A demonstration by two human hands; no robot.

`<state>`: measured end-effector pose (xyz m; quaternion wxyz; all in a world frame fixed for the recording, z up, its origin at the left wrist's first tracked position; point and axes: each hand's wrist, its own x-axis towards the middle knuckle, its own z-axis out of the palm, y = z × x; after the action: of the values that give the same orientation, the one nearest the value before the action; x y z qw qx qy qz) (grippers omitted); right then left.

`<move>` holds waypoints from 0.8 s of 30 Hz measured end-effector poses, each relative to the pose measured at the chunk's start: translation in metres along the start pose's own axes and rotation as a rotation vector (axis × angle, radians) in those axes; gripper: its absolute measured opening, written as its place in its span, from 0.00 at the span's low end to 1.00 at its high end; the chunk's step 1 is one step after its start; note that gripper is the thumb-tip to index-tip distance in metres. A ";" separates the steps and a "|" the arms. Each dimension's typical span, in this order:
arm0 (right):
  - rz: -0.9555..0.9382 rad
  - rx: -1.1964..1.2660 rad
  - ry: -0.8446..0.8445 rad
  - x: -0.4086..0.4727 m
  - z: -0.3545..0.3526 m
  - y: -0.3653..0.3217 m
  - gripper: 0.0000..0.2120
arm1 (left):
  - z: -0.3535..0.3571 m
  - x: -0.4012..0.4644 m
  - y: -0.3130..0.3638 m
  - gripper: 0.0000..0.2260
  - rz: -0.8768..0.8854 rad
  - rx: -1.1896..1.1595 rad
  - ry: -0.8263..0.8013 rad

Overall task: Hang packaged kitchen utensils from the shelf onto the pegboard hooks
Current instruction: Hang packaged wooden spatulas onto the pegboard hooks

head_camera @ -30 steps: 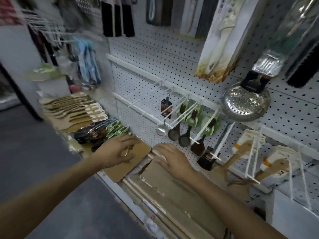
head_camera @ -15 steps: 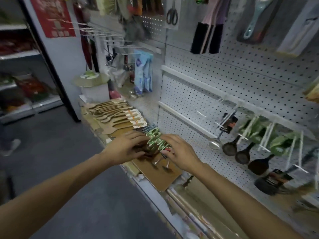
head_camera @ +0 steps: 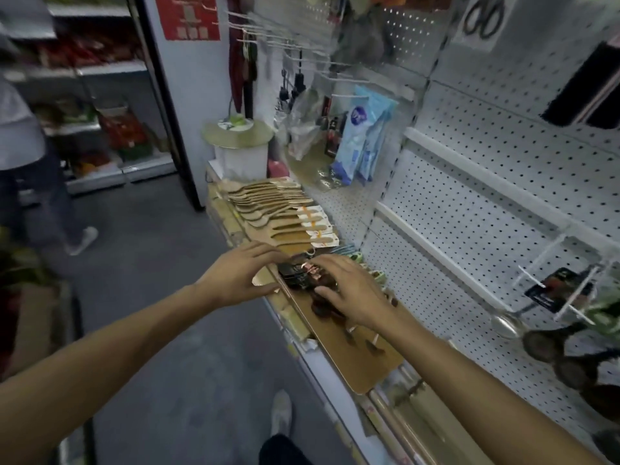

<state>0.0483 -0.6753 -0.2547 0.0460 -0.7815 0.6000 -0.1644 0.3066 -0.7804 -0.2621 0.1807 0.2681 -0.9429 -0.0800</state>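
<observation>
A pile of dark packaged utensils (head_camera: 297, 276) with black cards lies on a brown board (head_camera: 355, 360) on the shelf edge. My right hand (head_camera: 350, 292) lies on top of the pile, fingers curled over the cards and thumb against its near side. My left hand (head_camera: 240, 275) reaches in from the left, fingers spread, thumb low, fingertips at the pile's left end. Green-carded utensils (head_camera: 357, 257) lie just behind the pile. The white pegboard (head_camera: 469, 196) rises to the right; its hooks (head_camera: 536, 280) carry a black-carded ladle (head_camera: 506, 325) and dark spoons (head_camera: 545, 345).
Rows of wooden spoons (head_camera: 278, 213) lie further along the shelf, with a white tub (head_camera: 240, 156) and blue packets (head_camera: 364, 135) behind them. Another person (head_camera: 27, 169) stands in the aisle at left. My shoe (head_camera: 281, 411) is on the grey floor below.
The view has swung left along the shelf. Both hands have moved left from the bare board onto the dark packaged pile, the right hand closing over it.
</observation>
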 end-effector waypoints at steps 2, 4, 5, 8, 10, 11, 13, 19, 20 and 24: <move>-0.014 0.002 -0.004 0.027 0.007 0.007 0.26 | 0.004 0.010 -0.021 0.25 0.001 0.012 -0.017; -0.013 0.013 0.005 0.054 0.014 0.015 0.26 | 0.009 0.025 -0.043 0.25 -0.003 0.033 -0.037; -0.013 0.019 0.006 0.068 0.019 0.021 0.26 | 0.011 0.035 -0.055 0.25 -0.010 0.039 -0.046; -0.003 0.041 -0.010 0.110 0.029 0.042 0.26 | 0.015 0.067 -0.087 0.24 -0.017 0.035 -0.064; 0.010 0.056 -0.016 0.138 0.033 0.056 0.26 | 0.015 0.088 -0.108 0.24 -0.013 0.035 -0.077; 0.021 0.059 -0.020 0.151 0.036 0.063 0.26 | 0.015 0.097 -0.119 0.24 -0.015 0.034 -0.085; 0.037 0.056 -0.033 0.177 0.040 0.077 0.26 | 0.015 0.113 -0.142 0.24 -0.024 0.044 -0.108; 0.059 0.063 -0.071 0.239 0.056 0.100 0.26 | 0.018 0.149 -0.208 0.24 -0.050 0.020 -0.141; 0.057 0.055 -0.080 0.248 0.060 0.101 0.26 | 0.019 0.153 -0.220 0.24 -0.051 0.016 -0.147; 0.076 -0.005 -0.135 0.275 0.082 0.104 0.26 | 0.033 0.171 -0.270 0.24 0.005 -0.005 -0.233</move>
<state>0.0398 -0.9769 -0.3048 0.0906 -0.7677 0.6252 -0.1080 0.2873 -1.0983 -0.3079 0.0710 0.2540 -0.9580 -0.1126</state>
